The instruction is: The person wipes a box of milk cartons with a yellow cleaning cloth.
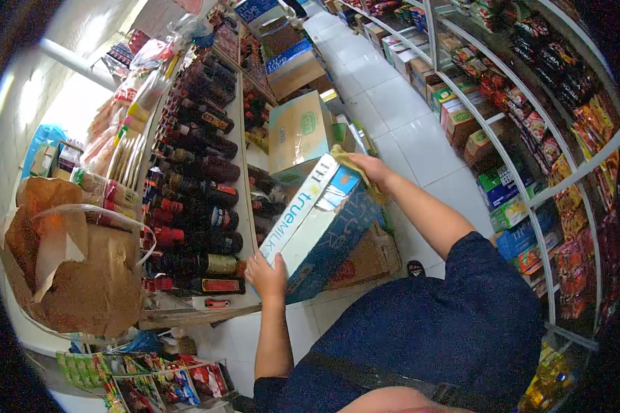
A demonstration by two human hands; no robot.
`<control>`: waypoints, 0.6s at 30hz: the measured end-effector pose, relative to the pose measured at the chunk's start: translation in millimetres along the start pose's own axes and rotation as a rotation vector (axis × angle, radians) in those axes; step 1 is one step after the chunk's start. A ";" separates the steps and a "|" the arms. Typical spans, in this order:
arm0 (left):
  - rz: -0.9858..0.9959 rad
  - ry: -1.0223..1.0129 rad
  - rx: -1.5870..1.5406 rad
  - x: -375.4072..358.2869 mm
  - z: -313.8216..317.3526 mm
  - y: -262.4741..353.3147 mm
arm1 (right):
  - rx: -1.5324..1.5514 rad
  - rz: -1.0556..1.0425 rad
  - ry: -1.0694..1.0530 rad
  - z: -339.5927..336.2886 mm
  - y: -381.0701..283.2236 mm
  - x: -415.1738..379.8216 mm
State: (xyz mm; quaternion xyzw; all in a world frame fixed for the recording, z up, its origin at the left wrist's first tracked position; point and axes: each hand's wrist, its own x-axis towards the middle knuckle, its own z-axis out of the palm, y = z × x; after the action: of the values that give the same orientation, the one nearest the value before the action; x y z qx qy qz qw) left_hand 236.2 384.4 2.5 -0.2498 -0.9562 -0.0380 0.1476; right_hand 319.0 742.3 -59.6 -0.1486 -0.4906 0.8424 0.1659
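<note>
A blue and white carton (306, 219) printed "TH true MILK" lies tilted in front of me, its white side facing up. My left hand (267, 275) grips its near left end, the thumb on the white side and the fingers over the edge. At the far end, my right hand (370, 169) is closed on a yellowish cloth (355, 162), which presses against the carton's corner. Part of the cloth hangs down beyond that end. Just behind the carton stands a brown cardboard box (300, 134) with green print.
Rows of dark bottles (200, 165) fill the shelf on the left, near a brown paper bag (83, 268). Metal racks (510, 138) of packaged goods line the right. A white tiled aisle (393, 96) runs between, with more cartons (293, 65) along its left side.
</note>
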 end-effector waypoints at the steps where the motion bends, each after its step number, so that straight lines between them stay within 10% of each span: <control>1: 0.004 0.002 0.012 0.6 1.0 -1.1 | -0.135 -0.164 -0.159 -14.0 20.4 24.8; 5: -0.002 -0.004 -0.002 4.9 1.2 0.5 | -0.004 -0.164 -0.013 -22.8 36.7 31.3; 7: 0.009 0.009 0.010 6.3 6.2 -4.0 | -0.530 -0.224 0.049 -41.0 64.4 21.3; 11: -0.041 -0.065 -0.031 9.4 3.9 -2.6 | 0.190 0.201 0.366 -90.9 209.3 30.4; 13: -0.068 -0.116 -0.044 8.6 0.4 -1.7 | 0.529 -0.089 0.523 -26.9 172.4 -22.1; 18: -0.097 -0.151 -0.073 6.9 -8.5 0.8 | 0.004 -0.091 0.845 -1.3 230.8 -17.5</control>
State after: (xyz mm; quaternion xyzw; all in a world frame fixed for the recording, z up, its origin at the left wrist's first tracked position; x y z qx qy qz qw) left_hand 233.2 387.1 12.7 -0.2106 -0.9736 -0.0610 0.0639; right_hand 304.5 628.8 -260.9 -0.4588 -0.3840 0.7001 0.3896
